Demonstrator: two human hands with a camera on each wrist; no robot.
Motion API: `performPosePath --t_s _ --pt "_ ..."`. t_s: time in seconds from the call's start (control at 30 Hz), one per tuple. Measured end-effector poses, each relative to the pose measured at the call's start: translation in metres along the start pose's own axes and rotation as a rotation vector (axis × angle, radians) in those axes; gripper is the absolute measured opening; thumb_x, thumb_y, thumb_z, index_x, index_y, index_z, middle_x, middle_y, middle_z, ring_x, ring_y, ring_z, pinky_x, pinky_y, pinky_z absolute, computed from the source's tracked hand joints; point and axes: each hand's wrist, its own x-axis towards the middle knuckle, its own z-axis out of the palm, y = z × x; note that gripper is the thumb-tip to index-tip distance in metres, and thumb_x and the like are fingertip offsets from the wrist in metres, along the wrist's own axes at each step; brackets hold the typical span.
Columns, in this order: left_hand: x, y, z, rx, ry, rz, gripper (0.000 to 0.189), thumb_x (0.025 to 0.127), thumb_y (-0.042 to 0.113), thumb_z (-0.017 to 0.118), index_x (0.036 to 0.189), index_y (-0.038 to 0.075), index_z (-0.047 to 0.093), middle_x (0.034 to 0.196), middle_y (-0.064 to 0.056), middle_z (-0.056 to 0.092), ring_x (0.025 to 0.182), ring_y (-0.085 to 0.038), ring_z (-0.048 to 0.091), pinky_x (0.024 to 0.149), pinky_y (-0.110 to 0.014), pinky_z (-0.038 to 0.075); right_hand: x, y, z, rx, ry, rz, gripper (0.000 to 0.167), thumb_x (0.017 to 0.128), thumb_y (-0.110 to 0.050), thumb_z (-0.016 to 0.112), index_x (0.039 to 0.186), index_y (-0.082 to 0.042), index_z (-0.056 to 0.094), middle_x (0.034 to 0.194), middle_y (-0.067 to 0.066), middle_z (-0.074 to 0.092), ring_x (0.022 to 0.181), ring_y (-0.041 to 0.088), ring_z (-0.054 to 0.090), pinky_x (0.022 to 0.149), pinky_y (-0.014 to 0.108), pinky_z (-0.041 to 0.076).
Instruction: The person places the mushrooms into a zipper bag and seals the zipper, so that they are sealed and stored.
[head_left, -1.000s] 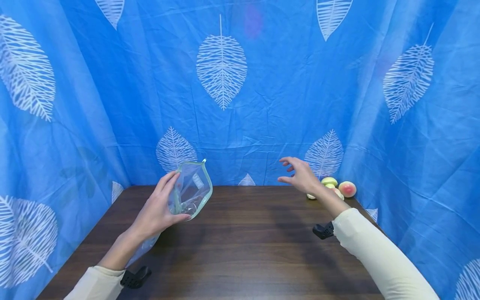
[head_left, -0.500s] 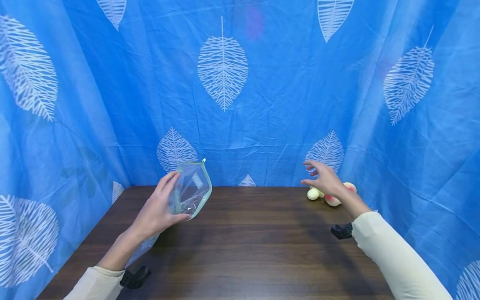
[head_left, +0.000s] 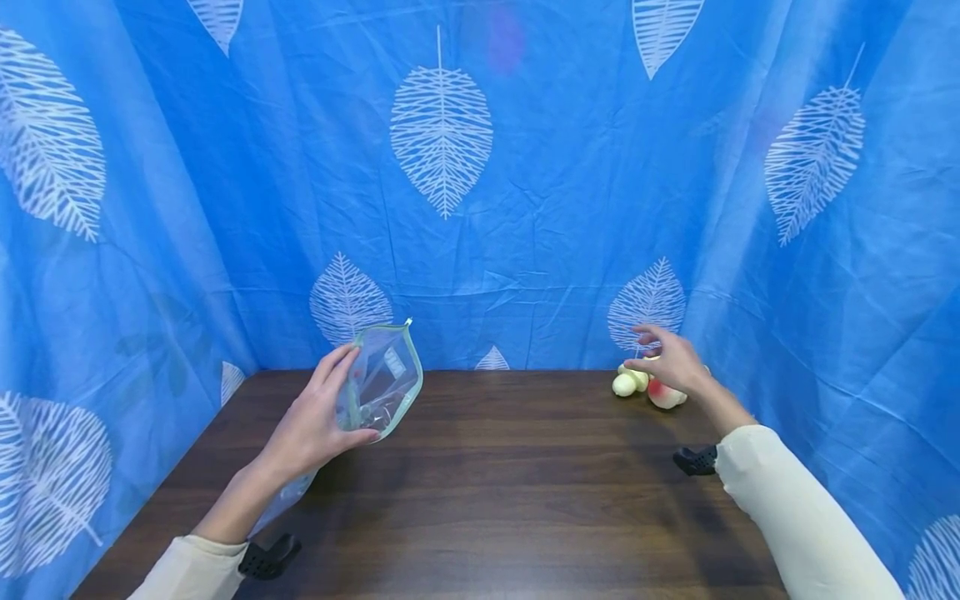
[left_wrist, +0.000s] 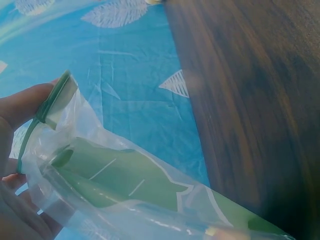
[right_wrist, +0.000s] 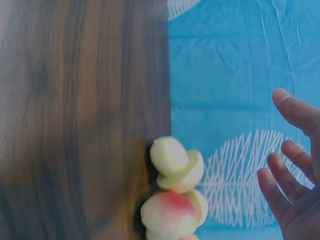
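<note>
A clear zip bag (head_left: pixel 386 379) with a pale green rim and a small slider is held at its mouth by my left hand (head_left: pixel 311 425), thumb on one side and fingers on the other. The bag's mouth gapes; the left wrist view shows green print on the bag (left_wrist: pixel 120 170). My right hand (head_left: pixel 671 362) hovers with parted, bent fingers and nothing in them. It is over a pile of fruit-like pieces at the far right corner: a pink-and-cream peach (right_wrist: pixel 170 214) and pale yellow pieces (right_wrist: pixel 169 155). In the head view the hand partly hides the pile.
The dark wooden table (head_left: pixel 480 500) ends at a blue curtain (head_left: pixel 555 208) with white leaf prints, which hangs behind it and along both sides. A black wrist mount (head_left: pixel 696 461) sits under the right forearm, another (head_left: pixel 270 557) under the left.
My right hand has moved to the right, from left of the fruit pile to over it. My left hand and the bag have stayed in place.
</note>
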Motion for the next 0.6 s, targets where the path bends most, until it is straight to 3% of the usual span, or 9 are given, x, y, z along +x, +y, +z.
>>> performPosePath --t_s 0.6 --pt "-0.003 -0.001 0.0 0.0 -0.016 -0.015 0.114 0.066 0.018 0.101 0.156 -0.005 0.035 0.158 -0.022 0.03 0.126 -0.044 0.049 0.094 -0.063 0.051 -0.018 0.061 0.002 -0.001 0.019 0.13 0.075 0.097 -0.035 0.075 0.148 0.008 0.043 0.138 0.04 0.049 0.124 0.058 0.048 0.094 0.066 0.046"
